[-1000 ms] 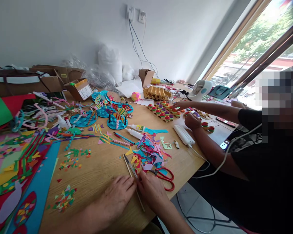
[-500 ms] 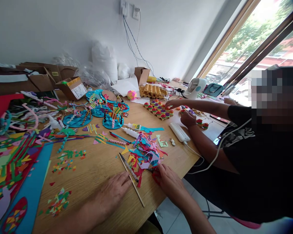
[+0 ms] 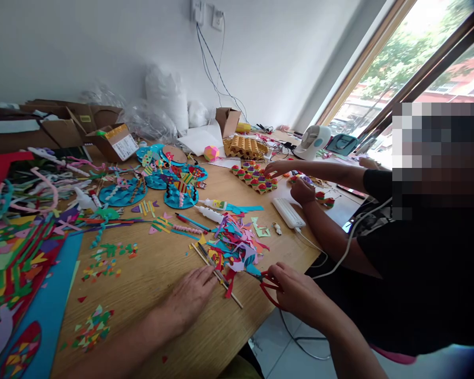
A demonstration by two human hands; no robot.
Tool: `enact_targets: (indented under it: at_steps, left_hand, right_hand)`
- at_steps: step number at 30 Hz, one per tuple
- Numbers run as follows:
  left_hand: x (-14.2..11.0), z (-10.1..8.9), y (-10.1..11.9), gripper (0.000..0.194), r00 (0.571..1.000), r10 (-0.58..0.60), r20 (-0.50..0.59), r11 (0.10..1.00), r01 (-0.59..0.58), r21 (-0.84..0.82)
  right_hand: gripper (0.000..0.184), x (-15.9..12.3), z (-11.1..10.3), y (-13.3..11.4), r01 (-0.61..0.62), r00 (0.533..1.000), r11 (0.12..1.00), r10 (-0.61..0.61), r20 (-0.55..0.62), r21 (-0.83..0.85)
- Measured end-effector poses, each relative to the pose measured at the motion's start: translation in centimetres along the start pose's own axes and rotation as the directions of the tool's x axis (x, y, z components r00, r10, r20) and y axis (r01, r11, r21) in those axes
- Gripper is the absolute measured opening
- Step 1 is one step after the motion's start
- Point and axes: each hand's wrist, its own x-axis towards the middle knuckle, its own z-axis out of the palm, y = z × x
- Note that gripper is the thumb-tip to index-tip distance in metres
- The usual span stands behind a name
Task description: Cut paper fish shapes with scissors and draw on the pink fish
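Note:
My right hand (image 3: 300, 295), near the table's front edge, is closed on the red handles of a pair of scissors (image 3: 275, 301). The blades point left toward a heap of coloured paper scraps (image 3: 239, 237). Flat on the tabletop (image 3: 142, 300) lies my left hand (image 3: 191, 297), open, with its fingertips beside a thin wooden stick (image 3: 236, 301) and a dark pen (image 3: 206, 253). A red paper strip (image 3: 229, 284) sticks out from the heap between my two hands.
A person's hand (image 3: 302, 190) works at the right beside an egg tray of painted pieces (image 3: 255, 178). A white power bank (image 3: 288, 213) with a cable lies near. Blue paper-plate crafts (image 3: 181, 197), a glue bottle (image 3: 210, 214) and small paper bits (image 3: 95, 326) are spread leftward.
My right hand has lifted the scissors and drawn them right, away from the scraps. The stick and pen have shifted slightly beside my left hand, which stays flat.

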Motion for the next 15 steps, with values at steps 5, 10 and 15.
enact_targets:
  at_steps: [5,10,15]
  left_hand:
    - [1.3,0.2,0.2,0.038,0.999,0.026,-0.04,0.999,-0.027,-0.027]
    - [2.2,-0.2,-0.3,0.032,0.997,0.024,-0.068,0.999,-0.027,-0.04]
    - [0.1,-2.4,-2.0,0.032,0.996,-0.038,-0.081,0.998,0.035,-0.044]
  right_hand:
    - [0.032,-1.2,-1.1,0.3,0.147,0.988,0.972,-0.135,-0.077,0.181]
    - [0.021,-1.6,-0.7,-1.7,0.286,0.958,0.905,-0.279,-0.068,0.315]
    - [0.016,-0.4,1.2,-4.9,0.327,0.94,0.903,-0.342,0.007,0.279]
